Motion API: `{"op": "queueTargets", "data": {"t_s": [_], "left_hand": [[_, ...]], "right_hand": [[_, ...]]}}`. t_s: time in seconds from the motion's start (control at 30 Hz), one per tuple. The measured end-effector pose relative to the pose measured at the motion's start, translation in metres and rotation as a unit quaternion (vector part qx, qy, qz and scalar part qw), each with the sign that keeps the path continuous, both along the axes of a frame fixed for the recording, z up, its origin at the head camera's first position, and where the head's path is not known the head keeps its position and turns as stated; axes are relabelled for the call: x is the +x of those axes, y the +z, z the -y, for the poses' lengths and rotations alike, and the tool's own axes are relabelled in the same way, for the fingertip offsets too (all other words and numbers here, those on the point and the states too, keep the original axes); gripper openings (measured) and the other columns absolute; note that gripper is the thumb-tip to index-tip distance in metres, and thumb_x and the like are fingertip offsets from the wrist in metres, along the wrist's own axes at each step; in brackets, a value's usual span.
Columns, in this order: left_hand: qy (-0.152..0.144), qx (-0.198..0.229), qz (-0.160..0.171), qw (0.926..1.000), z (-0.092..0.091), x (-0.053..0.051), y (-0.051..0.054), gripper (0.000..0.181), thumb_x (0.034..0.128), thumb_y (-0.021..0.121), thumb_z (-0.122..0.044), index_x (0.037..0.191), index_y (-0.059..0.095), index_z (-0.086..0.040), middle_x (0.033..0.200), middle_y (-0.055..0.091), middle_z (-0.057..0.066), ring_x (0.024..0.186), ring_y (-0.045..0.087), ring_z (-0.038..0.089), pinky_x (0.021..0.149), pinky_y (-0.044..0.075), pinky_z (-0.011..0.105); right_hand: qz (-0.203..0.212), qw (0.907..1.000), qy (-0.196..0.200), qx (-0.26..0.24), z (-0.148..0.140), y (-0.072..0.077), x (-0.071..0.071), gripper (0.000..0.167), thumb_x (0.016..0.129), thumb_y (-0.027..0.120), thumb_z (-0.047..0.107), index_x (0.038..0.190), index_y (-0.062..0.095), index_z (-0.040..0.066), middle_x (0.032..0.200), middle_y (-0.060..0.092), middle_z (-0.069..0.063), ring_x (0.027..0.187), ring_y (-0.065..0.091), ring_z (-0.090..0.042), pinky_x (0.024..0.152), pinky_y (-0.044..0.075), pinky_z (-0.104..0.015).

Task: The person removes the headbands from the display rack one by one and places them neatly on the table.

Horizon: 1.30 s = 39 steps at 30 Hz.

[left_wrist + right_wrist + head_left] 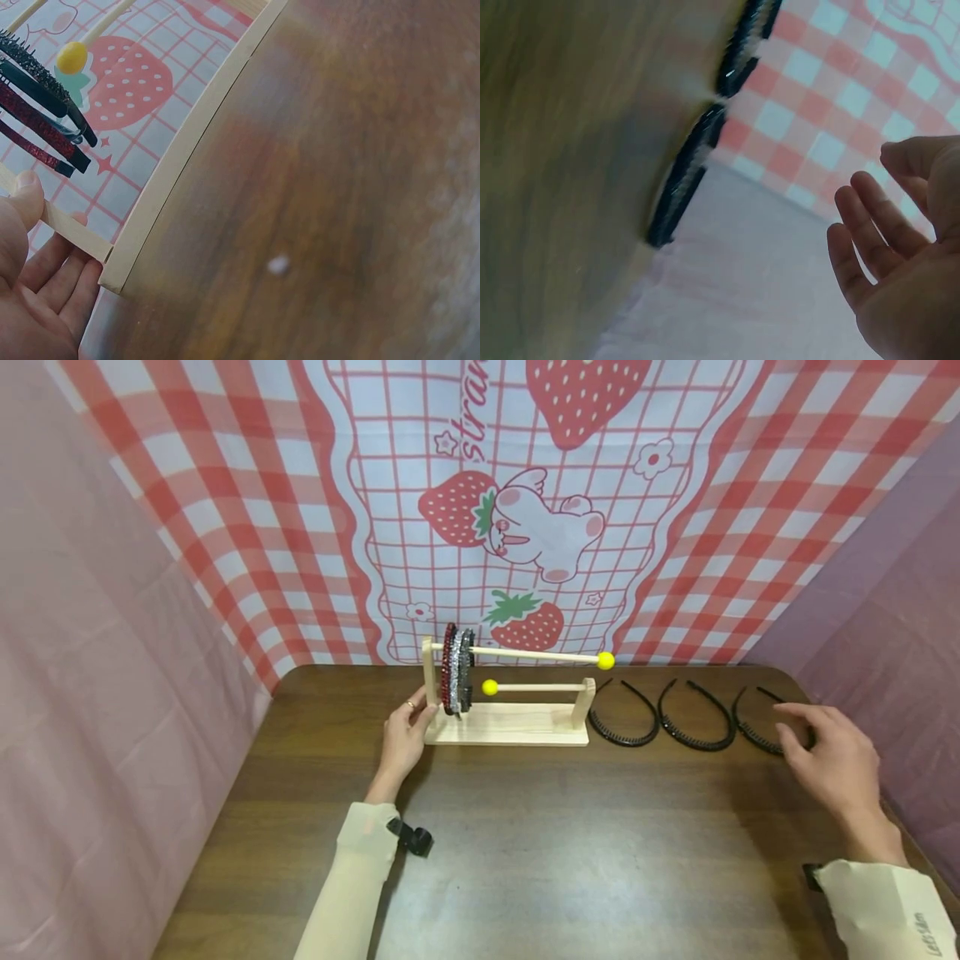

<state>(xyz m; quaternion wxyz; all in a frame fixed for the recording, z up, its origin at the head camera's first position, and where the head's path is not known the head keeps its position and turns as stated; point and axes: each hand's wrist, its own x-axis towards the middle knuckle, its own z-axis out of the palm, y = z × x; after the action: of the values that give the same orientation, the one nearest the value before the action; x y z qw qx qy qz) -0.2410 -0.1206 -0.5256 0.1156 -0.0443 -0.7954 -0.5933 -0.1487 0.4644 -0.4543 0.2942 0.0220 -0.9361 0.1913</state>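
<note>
My left hand [405, 739] pinches the left upright [430, 667] of the wooden headband stand [510, 728], thumb on one side, fingers on the other; the stand looks light enough to slide, so steadying it there makes sense. My right hand [834, 760] holds nothing, fingers bent and parted beside the rightmost black toothed headband [757, 741]. That one lies on the table [570, 852], last in a row of three, its curve toward me. I judge it light, springy plastic, slick outside, apt to snap if spread too far. I'd take it by the thick arch, leaving both tips free.
</note>
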Motion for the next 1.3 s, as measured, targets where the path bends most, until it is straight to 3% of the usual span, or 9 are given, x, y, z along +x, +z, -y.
{"op": "queueTargets", "data": {"t_s": [0.13, 0.37, 0.47, 0.67, 0.83, 1.07, 1.3], "left_hand": [[-0.005, 0.005, -0.002, 1.0, 0.001, 0.0, 0.0, 0.045, 0.1104, 0.071, -0.017, 0.154, 0.066, -0.007, 0.136, 0.076, 0.02, 0.126, 0.074, 0.039, 0.113, 0.057, 0.051], [-0.002, -0.008, -0.034, 0.9994, 0.001, -0.002, -0.004, 0.042, 0.1105, 0.071, -0.019, 0.151, 0.069, -0.008, 0.132, 0.078, 0.02, 0.122, 0.077, 0.039, 0.108, 0.06, 0.051], [-0.004, -0.007, -0.029, 0.9996, 0.001, -0.002, -0.004, 0.042, 0.1105, 0.071, -0.019, 0.151, 0.069, -0.008, 0.132, 0.078, 0.02, 0.122, 0.076, 0.039, 0.109, 0.06, 0.051], [-0.006, 0.002, -0.003, 1.0, 0.0, 0.0, -0.001, 0.044, 0.1107, 0.07, -0.017, 0.153, 0.066, -0.005, 0.135, 0.076, 0.022, 0.126, 0.074, 0.04, 0.112, 0.057, 0.053], [-0.002, 0.002, 0.001, 1.0, 0.0, 0.0, 0.0, 0.045, 0.1104, 0.07, -0.015, 0.154, 0.065, -0.004, 0.135, 0.076, 0.023, 0.126, 0.074, 0.041, 0.112, 0.057, 0.053], [-0.005, 0.01, 0.002, 0.9999, 0.001, 0.0, 0.0, 0.046, 0.1105, 0.07, -0.016, 0.154, 0.064, -0.004, 0.136, 0.076, 0.023, 0.126, 0.074, 0.041, 0.113, 0.057, 0.052], [-0.008, 0.007, 0.006, 0.9999, 0.001, -0.001, 0.0, 0.044, 0.1109, 0.07, -0.017, 0.154, 0.066, -0.007, 0.136, 0.076, 0.021, 0.126, 0.074, 0.039, 0.113, 0.057, 0.051]], "right_hand": [[-0.043, 0.9989, 0.005, -0.018, 0.017, 0.007, 0.001, 0.029, 0.094, 0.078, -0.001, 0.122, 0.082, 0.005, 0.104, 0.071, -0.017, 0.086, 0.037, 0.02, 0.072, 0.034, -0.028], [-0.092, 0.9938, 0.041, -0.047, 0.046, 0.014, -0.002, 0.031, 0.09, 0.079, -0.007, 0.12, 0.082, 0.001, 0.1, 0.074, -0.017, 0.093, 0.043, 0.027, 0.081, 0.029, -0.006], [-0.101, 0.9921, 0.054, -0.052, 0.056, 0.014, -0.001, 0.032, 0.09, 0.08, -0.009, 0.12, 0.082, 0.0, 0.101, 0.076, -0.018, 0.097, 0.046, 0.029, 0.085, 0.031, -0.002], [-0.104, 0.99, 0.076, -0.059, 0.079, 0.016, 0.001, 0.032, 0.091, 0.08, -0.011, 0.121, 0.081, 0.0, 0.1, 0.076, -0.018, 0.097, 0.05, 0.026, 0.086, 0.036, 0.002], [-0.109, 0.9881, 0.097, -0.051, 0.101, 0.02, 0.001, 0.033, 0.09, 0.08, -0.011, 0.12, 0.081, 0.001, 0.096, 0.075, -0.015, 0.096, 0.048, 0.023, 0.085, 0.036, -0.001], [-0.113, 0.9846, 0.123, -0.052, 0.125, 0.021, -0.001, 0.034, 0.089, 0.081, -0.009, 0.121, 0.082, 0.004, 0.096, 0.077, -0.011, 0.088, 0.058, 0.01, 0.078, 0.04, -0.004], [-0.113, 0.9795, 0.148, -0.078, 0.149, 0.024, 0.001, 0.034, 0.088, 0.084, -0.01, 0.119, 0.083, 0.004, 0.096, 0.078, -0.01, 0.092, 0.058, 0.014, 0.083, 0.045, -0.001]]}}
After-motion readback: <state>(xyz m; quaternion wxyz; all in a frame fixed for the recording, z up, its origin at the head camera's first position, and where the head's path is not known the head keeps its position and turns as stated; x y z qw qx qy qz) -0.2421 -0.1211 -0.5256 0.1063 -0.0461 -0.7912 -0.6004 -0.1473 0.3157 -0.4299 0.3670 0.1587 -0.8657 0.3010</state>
